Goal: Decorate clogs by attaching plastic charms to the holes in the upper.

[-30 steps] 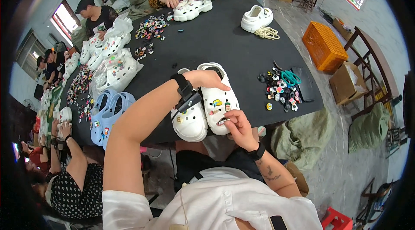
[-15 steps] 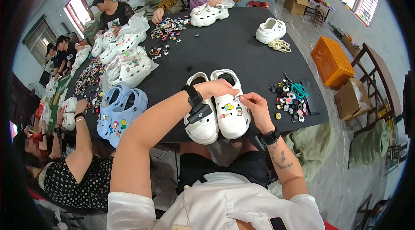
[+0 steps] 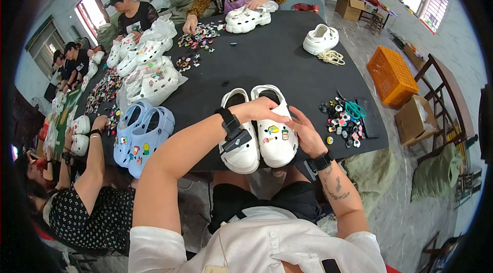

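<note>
A pair of white clogs stands side by side at the near edge of the black table, the left clog (image 3: 240,156) beside the right clog (image 3: 278,151). Colourful shoe charms (image 3: 273,130) sit on the right clog's upper. My left hand (image 3: 264,110) reaches across the left clog and grips the right clog's upper near its foot opening, the thumb on top; some of its fingers are hidden. Against that clog's right side my right hand (image 3: 309,134) is closed, its fingertips close to my left thumb. Whatever small piece lies between the hands is covered.
Loose charms with green-handled scissors (image 3: 355,110) lie to the right. Blue clogs (image 3: 145,137) and bagged white clogs (image 3: 154,79) stand left, near a co-worker's arm (image 3: 92,168). Farther off are a white clog (image 3: 321,39), cord (image 3: 331,57) and another person's hands (image 3: 191,24).
My right hand has shifted up and closer against the right clog, covering the charm between my fingertips. My left thumb has moved down over that spot. The person opposite has reached into the charms.
</note>
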Motion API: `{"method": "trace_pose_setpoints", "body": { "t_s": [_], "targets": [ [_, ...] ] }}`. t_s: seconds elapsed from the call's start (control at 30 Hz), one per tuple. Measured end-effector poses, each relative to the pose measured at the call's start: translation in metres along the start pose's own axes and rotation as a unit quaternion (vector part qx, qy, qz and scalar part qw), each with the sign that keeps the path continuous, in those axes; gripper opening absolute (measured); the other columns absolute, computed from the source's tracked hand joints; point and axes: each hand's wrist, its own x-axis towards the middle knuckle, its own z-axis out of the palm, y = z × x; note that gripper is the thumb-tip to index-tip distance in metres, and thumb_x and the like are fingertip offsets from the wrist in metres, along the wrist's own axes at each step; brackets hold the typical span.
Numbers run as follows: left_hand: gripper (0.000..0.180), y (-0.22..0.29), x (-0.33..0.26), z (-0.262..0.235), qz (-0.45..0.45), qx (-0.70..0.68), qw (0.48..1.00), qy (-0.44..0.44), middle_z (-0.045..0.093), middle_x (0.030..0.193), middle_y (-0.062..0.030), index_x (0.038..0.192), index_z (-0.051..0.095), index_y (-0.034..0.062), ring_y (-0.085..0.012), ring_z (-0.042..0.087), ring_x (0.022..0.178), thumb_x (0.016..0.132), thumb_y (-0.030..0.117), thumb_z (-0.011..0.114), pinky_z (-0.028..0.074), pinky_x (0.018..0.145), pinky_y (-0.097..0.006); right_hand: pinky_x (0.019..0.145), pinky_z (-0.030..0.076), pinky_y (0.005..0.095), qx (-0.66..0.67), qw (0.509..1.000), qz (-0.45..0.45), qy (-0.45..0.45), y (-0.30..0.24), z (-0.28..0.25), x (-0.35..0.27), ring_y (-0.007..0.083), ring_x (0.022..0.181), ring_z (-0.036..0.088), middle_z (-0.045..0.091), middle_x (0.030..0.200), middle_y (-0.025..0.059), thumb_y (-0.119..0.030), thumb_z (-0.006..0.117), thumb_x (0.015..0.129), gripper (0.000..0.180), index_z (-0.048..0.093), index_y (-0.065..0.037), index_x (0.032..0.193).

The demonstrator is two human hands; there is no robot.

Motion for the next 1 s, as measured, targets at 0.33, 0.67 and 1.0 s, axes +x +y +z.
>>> {"method": "trace_pose_setpoints", "body": {
  "t_s": [0.33,0.67,1.0],
  "targets": [
    [0.042,-0.013,0.005,0.004,0.087,-0.024,0.995,0.032,0.07,0.091,-0.0079,0.102,0.07,-0.0005,-0.0135,0.065,0.084,0.077,0.032,0.077,0.048,0.076,-0.027,0.096,0.045,0.035,0.032,0.999,0.022,-0.012,-0.002,-0.001,0.009,0.0271,0.12,0.052,0.048,0.134,0.0233,-0.013,0.064,0.089,0.073,0.022,0.003,0.147],
    [0.038,-0.016,0.003,0.005,0.09,0.031,0.994,0.047,0.07,0.09,-0.0085,0.101,0.069,-0.002,-0.0137,0.064,0.082,0.076,0.026,0.076,0.048,0.074,-0.027,0.092,0.047,0.0347,0.018,1.0,0.008,0.006,-0.008,0.014,0.001,0.0251,0.11,0.057,0.055,0.121,0.0186,-0.009,0.064,0.088,0.072,0.025,-0.006,0.148],
    [0.029,-0.016,0.003,0.004,0.11,0.067,0.991,0.047,0.067,0.084,-0.0034,0.098,0.068,-0.0026,-0.0083,0.059,0.077,0.078,0.017,0.073,0.046,0.068,-0.026,0.082,0.051,0.0319,-0.03,0.994,-0.072,0.078,0.008,0.023,0.005,0.0198,0.1,0.059,0.056,0.114,0.0154,-0.007,0.066,0.086,0.067,0.034,-0.006,0.145]
  ]
}}
